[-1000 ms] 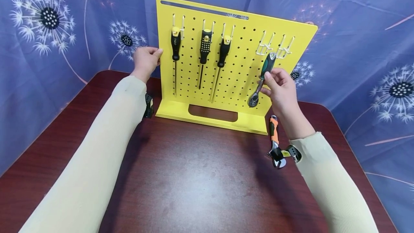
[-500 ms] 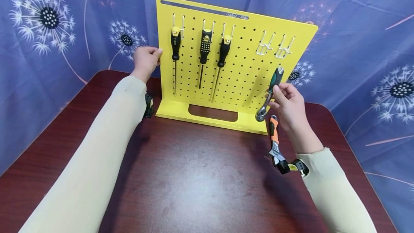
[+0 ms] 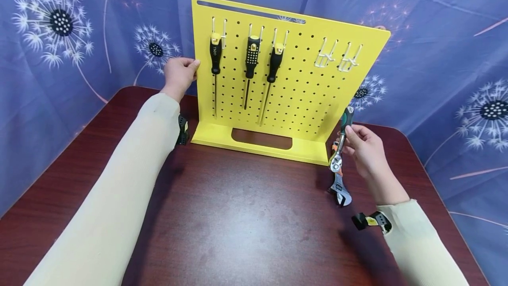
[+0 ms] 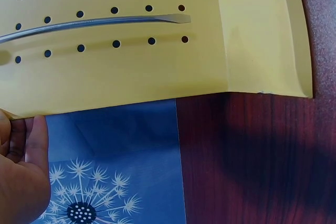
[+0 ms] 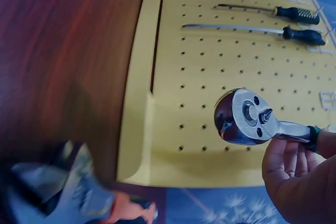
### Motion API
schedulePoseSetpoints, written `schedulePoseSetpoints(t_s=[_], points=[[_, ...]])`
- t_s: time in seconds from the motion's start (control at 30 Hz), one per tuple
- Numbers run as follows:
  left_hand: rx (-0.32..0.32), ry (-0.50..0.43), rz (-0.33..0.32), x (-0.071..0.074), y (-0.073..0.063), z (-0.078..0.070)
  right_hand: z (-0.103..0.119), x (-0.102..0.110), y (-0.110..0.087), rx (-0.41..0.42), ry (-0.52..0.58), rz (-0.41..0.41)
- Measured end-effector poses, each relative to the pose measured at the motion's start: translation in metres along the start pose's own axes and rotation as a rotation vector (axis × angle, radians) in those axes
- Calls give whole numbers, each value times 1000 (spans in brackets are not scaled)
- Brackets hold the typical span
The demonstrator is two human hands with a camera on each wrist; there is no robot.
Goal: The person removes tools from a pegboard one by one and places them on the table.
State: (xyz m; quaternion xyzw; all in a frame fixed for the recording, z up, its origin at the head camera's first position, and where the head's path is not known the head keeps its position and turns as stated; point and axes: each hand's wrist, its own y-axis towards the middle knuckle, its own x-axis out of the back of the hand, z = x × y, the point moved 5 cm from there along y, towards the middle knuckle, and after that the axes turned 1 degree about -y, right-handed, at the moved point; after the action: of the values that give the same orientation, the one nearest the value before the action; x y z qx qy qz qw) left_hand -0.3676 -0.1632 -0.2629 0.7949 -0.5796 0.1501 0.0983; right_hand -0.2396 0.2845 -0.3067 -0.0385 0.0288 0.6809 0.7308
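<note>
My right hand [image 3: 367, 151] grips a ratchet wrench [image 3: 335, 163] with a green and black handle. The ratchet's round metal head points down, in front of part of an adjustable wrench [image 3: 339, 186] with an orange grip, which lies on the table. In the right wrist view the ratchet head [image 5: 247, 116] shows large before the board. At the far left, my left hand [image 3: 179, 74] pinches the side edge of a yellow pegboard [image 3: 303, 85], thumb in front. In the left wrist view the fingers [image 4: 37, 145] hold that edge; the rest of the hand is partly cut off.
Three screwdrivers, one with a checkered handle [image 3: 252, 58], hang on hooks across the board's left and middle. Two wire hooks [image 3: 324, 59] at its upper right hold nothing. The board stands on a dark red table [image 3: 238, 215], before a blue dandelion curtain [image 3: 448, 56].
My right hand has carried the ratchet wrench down and to the right, from near the right-hand hooks to over the adjustable wrench. The left hand and board stay in place.
</note>
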Motion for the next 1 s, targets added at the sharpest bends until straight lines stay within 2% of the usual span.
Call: schedulePoseSetpoints(t_s=[0.47, 0.63, 0.77, 1.0], points=[[-9, -3, 5, -3, 1, -2, -27, 47, 6, -259, -193, -26], [-11, -9, 6, -2, 1, -2, -32, 57, 9, -295, -244, -3], [-5, -8, 8, -2, 0, -3, -34, 64, 11, -308, -259, -17], [-2, -27, 7, -2, 1, -3, -38, 75, 11, -371, -388, 4]])
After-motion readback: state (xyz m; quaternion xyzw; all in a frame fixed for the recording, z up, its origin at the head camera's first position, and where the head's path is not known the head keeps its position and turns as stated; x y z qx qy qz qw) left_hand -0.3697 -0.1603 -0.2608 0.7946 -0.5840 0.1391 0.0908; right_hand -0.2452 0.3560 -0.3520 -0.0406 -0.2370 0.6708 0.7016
